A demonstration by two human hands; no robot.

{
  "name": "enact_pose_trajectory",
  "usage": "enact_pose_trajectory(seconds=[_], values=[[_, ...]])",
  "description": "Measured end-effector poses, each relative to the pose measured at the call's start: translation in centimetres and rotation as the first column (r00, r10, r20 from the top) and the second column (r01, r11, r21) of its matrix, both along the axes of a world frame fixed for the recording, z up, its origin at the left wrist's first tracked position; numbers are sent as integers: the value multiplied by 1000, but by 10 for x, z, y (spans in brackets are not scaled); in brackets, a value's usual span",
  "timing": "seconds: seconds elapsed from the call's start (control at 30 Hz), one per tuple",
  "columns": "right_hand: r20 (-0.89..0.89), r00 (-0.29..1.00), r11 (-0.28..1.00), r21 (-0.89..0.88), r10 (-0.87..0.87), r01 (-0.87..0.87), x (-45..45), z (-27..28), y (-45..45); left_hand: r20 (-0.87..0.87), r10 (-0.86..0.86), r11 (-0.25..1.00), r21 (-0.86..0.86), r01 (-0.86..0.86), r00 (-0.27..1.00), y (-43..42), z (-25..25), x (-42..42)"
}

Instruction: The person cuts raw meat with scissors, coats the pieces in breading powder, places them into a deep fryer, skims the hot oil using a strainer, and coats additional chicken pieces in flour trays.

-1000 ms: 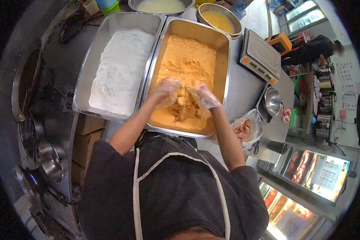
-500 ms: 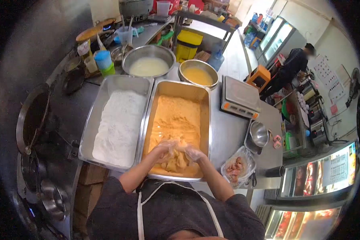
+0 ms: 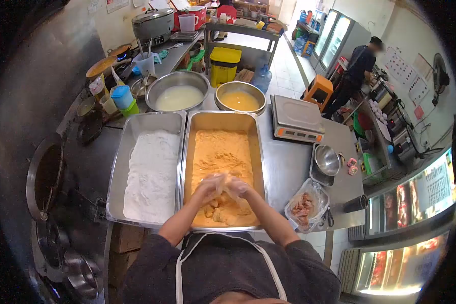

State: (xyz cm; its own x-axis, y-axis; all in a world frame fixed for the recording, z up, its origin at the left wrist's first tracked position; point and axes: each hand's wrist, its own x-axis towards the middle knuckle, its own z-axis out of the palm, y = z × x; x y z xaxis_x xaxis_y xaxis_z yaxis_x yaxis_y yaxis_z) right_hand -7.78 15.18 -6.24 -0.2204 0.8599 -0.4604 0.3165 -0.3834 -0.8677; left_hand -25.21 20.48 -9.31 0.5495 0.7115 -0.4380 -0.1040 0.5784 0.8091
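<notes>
My left hand and my right hand, both in clear plastic gloves, are closed toward each other above the steel tray of orange breading. A bit of orange shows between them, but the gloves hide what it is. Just below, several coated pieces of what looks like meat lie in the orange breading at the near end. Beside it on the left stands a second steel tray filled with white flour-like powder.
Behind the trays stand a bowl of pale liquid and a bowl of yellow liquid. To the right are a scale, a steel bowl, a plastic-lined container of raw meat and scissors. Woks line the left. A person works at the far right.
My hands have come up a little from the coated pieces and drawn closer together, so more of the pieces shows. The head view has tilted up slightly.
</notes>
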Motion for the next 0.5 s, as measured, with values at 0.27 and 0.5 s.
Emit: enact_pose_trajectory(seconds=[0.27,0.5], values=[[463,876,976,-94,-134,199,-28,61,-82,-463,-432,820,156,551,774,-40,-49,-64],[-244,970,997,73,24,-6,-5,-12,-65,-211,-119,987,-128,93,970,-64,67,-32]])
